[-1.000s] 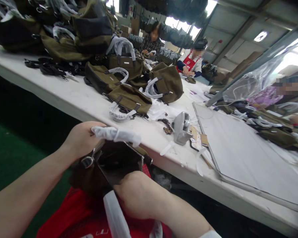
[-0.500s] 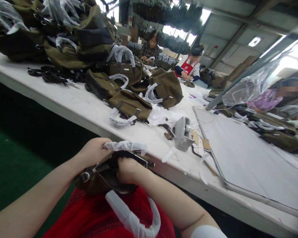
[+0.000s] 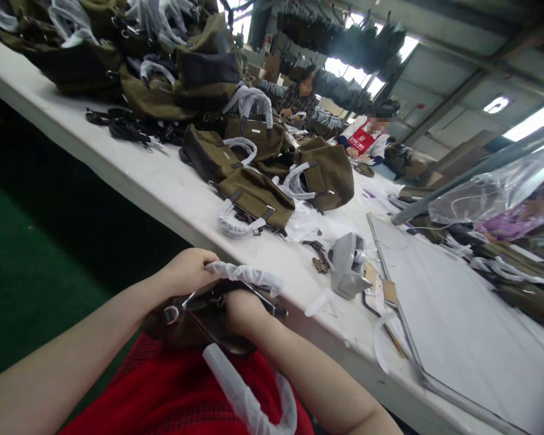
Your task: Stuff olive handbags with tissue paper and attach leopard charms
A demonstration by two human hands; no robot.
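Note:
A dark olive handbag (image 3: pixel 194 317) lies on my lap against the white table's near edge (image 3: pixel 163 205). Its handles are wrapped in white foam; one handle (image 3: pixel 247 275) runs across the top, the other (image 3: pixel 249 393) loops down over my red apron. My left hand (image 3: pixel 185 272) is closed on the bag's top edge beside the upper handle. My right hand (image 3: pixel 240 311) reaches into the bag's open mouth, and its fingers are hidden inside. A metal ring and zipper pull (image 3: pixel 172 313) hang at the bag's left end.
Several olive bags (image 3: pixel 254 193) with wrapped handles lie mid-table, and a big heap (image 3: pixel 118 60) fills the far left. Black straps (image 3: pixel 127 127), a grey tape dispenser (image 3: pixel 347 266) and a large white board (image 3: pixel 457 326) are on the table. Three other people work at the far end.
A second ago the bag's mouth gaped open with my right hand at its near rim; now that hand is inside the bag. The view has shifted slightly.

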